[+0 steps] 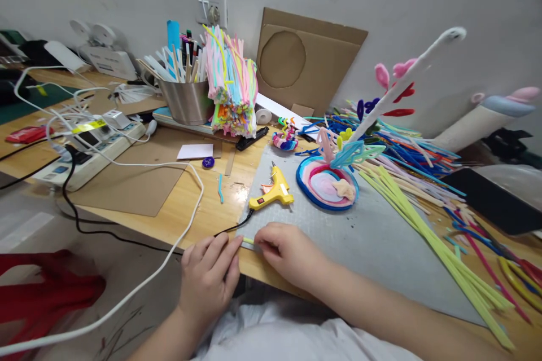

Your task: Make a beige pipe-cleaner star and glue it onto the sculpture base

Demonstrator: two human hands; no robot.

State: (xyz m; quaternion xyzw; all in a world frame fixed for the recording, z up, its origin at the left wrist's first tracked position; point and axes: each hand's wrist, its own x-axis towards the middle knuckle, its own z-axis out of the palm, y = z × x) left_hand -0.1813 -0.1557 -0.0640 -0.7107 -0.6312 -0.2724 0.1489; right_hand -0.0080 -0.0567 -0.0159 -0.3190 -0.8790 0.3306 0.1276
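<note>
Near the table's front edge, my left hand [212, 268] and my right hand [290, 251] are both closed on a short yellow-green pipe cleaner [248, 241], of which only a small stretch shows between them. The fingers hide its ends. Just beyond lies a yellow hot glue gun [274, 189] on a grey mat [364, 242]. To its right sits a round coiled pipe-cleaner piece [311, 183] in blue, pink and white, with a starfish shape on it. Long yellow-green pipe cleaners [440, 254] lie in a bunch on the mat's right side.
A white cable [199, 197] crosses the left side from a power strip [91, 155]. Behind stand a metal cup of sticks [186, 101], a pipe-cleaner bundle [232, 84] and a cardboard sheet [317, 56]. Scissors [519, 282] and a dark phone-like slab [491, 200] lie right.
</note>
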